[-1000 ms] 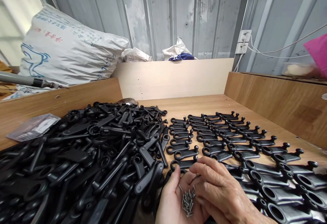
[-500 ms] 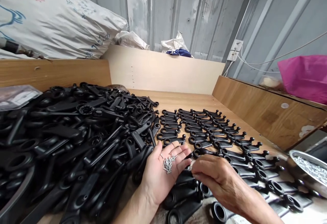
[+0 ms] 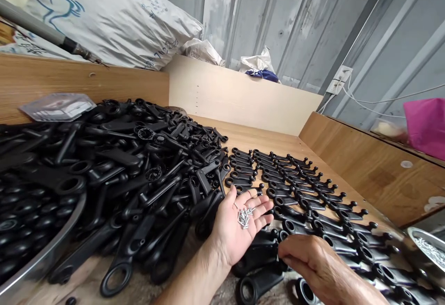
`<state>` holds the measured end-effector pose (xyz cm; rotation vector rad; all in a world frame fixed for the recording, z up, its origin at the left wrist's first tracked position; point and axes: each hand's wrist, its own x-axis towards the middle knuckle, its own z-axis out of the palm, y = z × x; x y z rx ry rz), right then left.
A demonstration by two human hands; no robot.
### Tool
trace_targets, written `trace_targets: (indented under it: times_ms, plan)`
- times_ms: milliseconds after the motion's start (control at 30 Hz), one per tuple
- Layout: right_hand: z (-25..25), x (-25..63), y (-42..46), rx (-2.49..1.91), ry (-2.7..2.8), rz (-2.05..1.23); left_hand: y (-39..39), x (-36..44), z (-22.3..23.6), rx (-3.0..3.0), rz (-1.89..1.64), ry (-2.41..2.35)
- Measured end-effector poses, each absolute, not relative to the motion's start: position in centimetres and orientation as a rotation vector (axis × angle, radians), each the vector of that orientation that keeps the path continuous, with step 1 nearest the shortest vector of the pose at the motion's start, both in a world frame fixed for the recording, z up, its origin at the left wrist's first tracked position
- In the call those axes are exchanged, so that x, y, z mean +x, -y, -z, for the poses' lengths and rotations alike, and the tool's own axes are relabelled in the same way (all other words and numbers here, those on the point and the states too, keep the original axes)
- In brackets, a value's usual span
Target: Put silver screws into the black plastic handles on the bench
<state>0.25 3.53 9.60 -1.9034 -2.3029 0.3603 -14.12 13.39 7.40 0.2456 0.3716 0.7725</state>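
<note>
Small silvery screw-like pieces (image 3: 245,217) are lying loose in a cluster, pointing every which way, on the upturned left hand (image 3: 239,239). Black crank handles (image 3: 308,193) are lying in rows on the right, ring ends facing left, ball knobs sticking up at right ends; near ones are slanting more.

White sack (image 3: 114,22), beyond and left of the left hand's fingers (image 3: 261,208): "7N2" along its lower right, following marks unclear; red and blue Chinese characters higher up, too blurred to read. Smaller pale bag (image 3: 204,52), straight beyond, slightly left of the fingers: faint print, illegible.
</note>
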Motion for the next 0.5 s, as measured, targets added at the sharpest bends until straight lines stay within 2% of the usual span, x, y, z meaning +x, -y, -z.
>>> trace_targets:
  times_ms: [267, 500]
  plan:
    - [-8.8, 1.0, -3.0, -1.929, 2.274, -0.405, -13.1, -14.0, -7.1, 0.237, -0.73, -0.367]
    - [-11.2, 0.6, -6.8, -1.598, 2.122, -0.31, -12.8, -13.3, -6.0, 0.271, -0.615, -0.19]
